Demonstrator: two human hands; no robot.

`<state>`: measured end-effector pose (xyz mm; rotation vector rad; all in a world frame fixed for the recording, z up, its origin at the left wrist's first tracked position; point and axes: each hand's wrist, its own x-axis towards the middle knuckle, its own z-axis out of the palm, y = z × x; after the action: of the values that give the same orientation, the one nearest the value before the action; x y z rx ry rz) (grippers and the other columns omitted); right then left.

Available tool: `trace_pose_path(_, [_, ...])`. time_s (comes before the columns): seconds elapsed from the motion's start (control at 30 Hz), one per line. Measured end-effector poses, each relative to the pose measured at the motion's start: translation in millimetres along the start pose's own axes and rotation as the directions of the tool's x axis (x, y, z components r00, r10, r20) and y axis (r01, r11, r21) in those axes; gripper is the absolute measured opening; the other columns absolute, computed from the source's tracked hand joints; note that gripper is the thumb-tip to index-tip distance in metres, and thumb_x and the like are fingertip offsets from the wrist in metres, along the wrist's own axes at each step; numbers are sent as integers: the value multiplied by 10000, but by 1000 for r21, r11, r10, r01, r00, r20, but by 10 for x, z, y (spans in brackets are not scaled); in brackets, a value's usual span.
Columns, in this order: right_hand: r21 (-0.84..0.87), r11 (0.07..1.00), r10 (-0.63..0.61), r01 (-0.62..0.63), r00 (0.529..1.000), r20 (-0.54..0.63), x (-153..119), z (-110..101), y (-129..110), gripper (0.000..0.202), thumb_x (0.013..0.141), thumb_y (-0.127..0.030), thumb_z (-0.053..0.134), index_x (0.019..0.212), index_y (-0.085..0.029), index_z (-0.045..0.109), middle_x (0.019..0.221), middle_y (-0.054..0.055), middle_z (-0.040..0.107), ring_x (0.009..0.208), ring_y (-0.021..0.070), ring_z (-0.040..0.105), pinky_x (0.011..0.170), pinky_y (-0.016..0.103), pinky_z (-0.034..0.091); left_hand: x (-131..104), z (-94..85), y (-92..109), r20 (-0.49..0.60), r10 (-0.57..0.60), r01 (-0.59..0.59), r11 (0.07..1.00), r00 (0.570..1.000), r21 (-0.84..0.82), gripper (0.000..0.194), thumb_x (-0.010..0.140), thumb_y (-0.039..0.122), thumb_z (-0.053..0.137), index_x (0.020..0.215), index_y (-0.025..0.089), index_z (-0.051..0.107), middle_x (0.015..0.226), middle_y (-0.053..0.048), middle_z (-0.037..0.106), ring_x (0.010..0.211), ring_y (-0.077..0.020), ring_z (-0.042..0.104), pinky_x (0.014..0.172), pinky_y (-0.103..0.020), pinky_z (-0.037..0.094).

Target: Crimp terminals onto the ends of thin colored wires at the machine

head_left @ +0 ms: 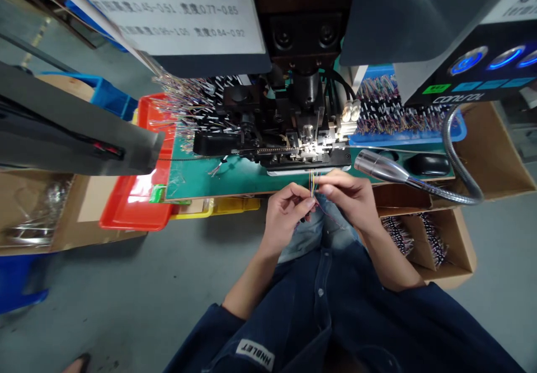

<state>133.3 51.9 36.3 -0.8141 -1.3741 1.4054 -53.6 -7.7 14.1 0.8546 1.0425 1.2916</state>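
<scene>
Thin coloured wires point(312, 184) run between my two hands, just in front of the lit metal head of a crimping machine point(309, 150). My left hand point(288, 213) pinches the wire bundle from the left, thumb and index finger together. From the right, my right hand point(350, 197) has its thumb and fingertips closed on the upper part of the wires, near the machine's front edge. Loose wire ends trail below the fingers, over my lap.
The green worktop point(247, 184) holds a red tray point(138, 205) at left and a blue tray point(459, 132) of wire bundles at right. A flexible lamp point(381, 166) reaches in from the right. Cardboard boxes point(461, 250) with bundles stand lower right; yellow trays point(235, 204) sit under the edge.
</scene>
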Motion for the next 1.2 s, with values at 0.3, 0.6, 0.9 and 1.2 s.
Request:
trace_pose_path(0.3, [-145, 982, -122, 119, 993, -11, 48, 92, -68, 154, 1041, -399, 935, 920, -304, 949, 843, 36, 820, 783, 214, 722, 706, 391, 576, 11, 22, 41, 38, 14, -16, 999, 999, 41, 426, 933, 526, 991, 835, 202, 733, 764, 0, 705, 621, -127, 601, 535, -233, 534])
trace_pose_path(0.6, [-177, 977, -128, 119, 991, -36, 122, 179, -127, 217, 1090, -418, 868, 921, -300, 935, 806, 36, 798, 745, 208, 678, 658, 393, 543, 5, -90, 115, 109, 25, -36, 994, 994, 103, 321, 966, 481, 979, 987, 229, 782, 884, -17, 758, 735, -172, 712, 694, -289, 616])
trace_pose_path(0.9, [-234, 959, -178, 158, 982, -62, 212, 228, -164, 292, 1093, -490, 869, 887, -285, 893, 768, 45, 768, 705, 215, 650, 626, 407, 529, 119, -55, 97, 72, 99, -106, 990, 992, 98, 235, 1010, 431, 952, 1003, 238, 817, 903, -18, 819, 792, -204, 817, 783, -325, 662])
trace_pose_path(1.2, [-218, 976, -26, 14, 998, -54, 208, 149, -51, 247, 1102, -472, 819, 1158, -276, 958, 813, 23, 742, 719, 188, 643, 628, 344, 512, 200, 15, 146, -81, 123, -120, 992, 989, 36, 316, 1013, 480, 948, 933, 221, 784, 790, -20, 846, 627, -172, 774, 640, -287, 632])
